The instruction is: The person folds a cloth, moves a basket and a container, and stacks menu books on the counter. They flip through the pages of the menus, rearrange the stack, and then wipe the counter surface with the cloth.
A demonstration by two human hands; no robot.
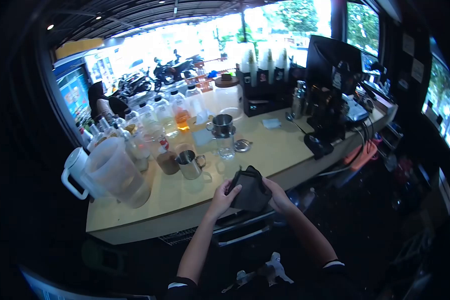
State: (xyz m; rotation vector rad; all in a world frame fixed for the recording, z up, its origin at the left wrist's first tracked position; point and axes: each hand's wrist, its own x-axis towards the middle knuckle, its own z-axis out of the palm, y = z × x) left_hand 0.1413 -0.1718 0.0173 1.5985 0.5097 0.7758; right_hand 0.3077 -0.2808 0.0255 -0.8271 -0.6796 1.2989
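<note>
Between my two hands is a dark pouch [249, 193], held at the counter's front edge with its top gaping. My left hand [225, 195] grips its left side, thumb across the front. On the right side my right hand [277, 194] is closed around the edge; some of its fingers are hidden behind. What the pouch contains cannot be seen. Just beyond stands a clear glass [226, 148] with a metal drip filter [222, 122] on top. A round metal lid [242, 145] lies beside the glass. A steel pitcher [189, 166] stands to the left.
A large plastic jug [116, 172] and a white lidded pitcher [75, 167] occupy the counter's left end. Several bottles [180, 111] line the back, near a big wooden-lidded jar [228, 95]. Cup stacks [266, 61] and a black machine [330, 107] are at the right.
</note>
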